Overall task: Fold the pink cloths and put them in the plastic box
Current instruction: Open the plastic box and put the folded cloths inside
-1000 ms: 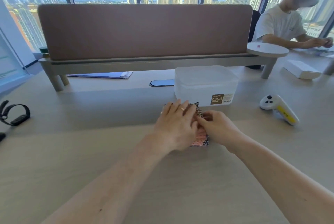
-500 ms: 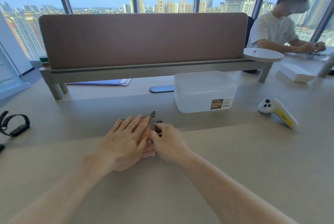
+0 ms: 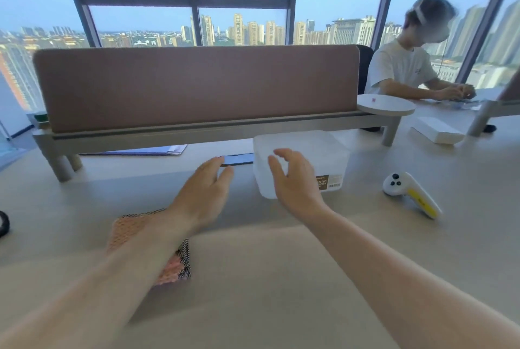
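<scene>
A folded pink cloth (image 3: 128,229) with a black-and-white checked edge lies on the desk, partly hidden under my left forearm. Beyond it stands the translucent plastic box (image 3: 323,148) with its lid on and a brown label on the front. My left hand (image 3: 202,191) hovers open above the desk, just left of the box. In front of the box's near left corner my right hand (image 3: 292,177) is raised, fingers spread and curled, holding nothing.
A dark phone (image 3: 239,159) lies left of the box. A white and yellow controller (image 3: 410,193) rests to the right. A brown divider panel (image 3: 197,86) on a raised shelf runs behind. Another person (image 3: 405,67) sits at the back right, near a white carton (image 3: 436,133).
Both hands have let go of the folded pink cloth and moved forward and up toward the plastic box. The cloth now lies nearer to me, under my left forearm.
</scene>
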Motion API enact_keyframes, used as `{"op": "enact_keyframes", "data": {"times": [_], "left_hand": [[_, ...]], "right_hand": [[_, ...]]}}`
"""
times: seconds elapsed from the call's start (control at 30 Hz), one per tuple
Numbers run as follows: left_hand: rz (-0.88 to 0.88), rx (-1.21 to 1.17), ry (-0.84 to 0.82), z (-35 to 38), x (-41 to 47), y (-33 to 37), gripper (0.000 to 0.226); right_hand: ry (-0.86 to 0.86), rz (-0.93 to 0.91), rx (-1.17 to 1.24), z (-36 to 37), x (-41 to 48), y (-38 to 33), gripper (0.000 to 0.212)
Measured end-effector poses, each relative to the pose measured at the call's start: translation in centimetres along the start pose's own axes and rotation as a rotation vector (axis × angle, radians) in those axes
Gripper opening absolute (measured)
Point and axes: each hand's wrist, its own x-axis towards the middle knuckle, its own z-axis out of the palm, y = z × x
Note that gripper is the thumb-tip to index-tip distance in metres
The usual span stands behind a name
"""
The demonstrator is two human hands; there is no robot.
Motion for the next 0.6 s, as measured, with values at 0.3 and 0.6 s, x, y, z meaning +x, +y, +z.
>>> {"op": "enact_keyframes", "data": {"times": [0.3, 0.6], "left_hand": [[-0.196, -0.454, -0.01, 9.2, 8.5, 4.1, 0.043], [-0.194, -0.538, -0.015, 7.4, 6.7, 3.6, 0.033]], "right_hand": [[-0.034, 0.277, -0.335, -7.2, 7.4, 6.9, 0.069], [-0.017, 0.357, -0.287, -6.4, 4.7, 6.0, 0.075]]}}
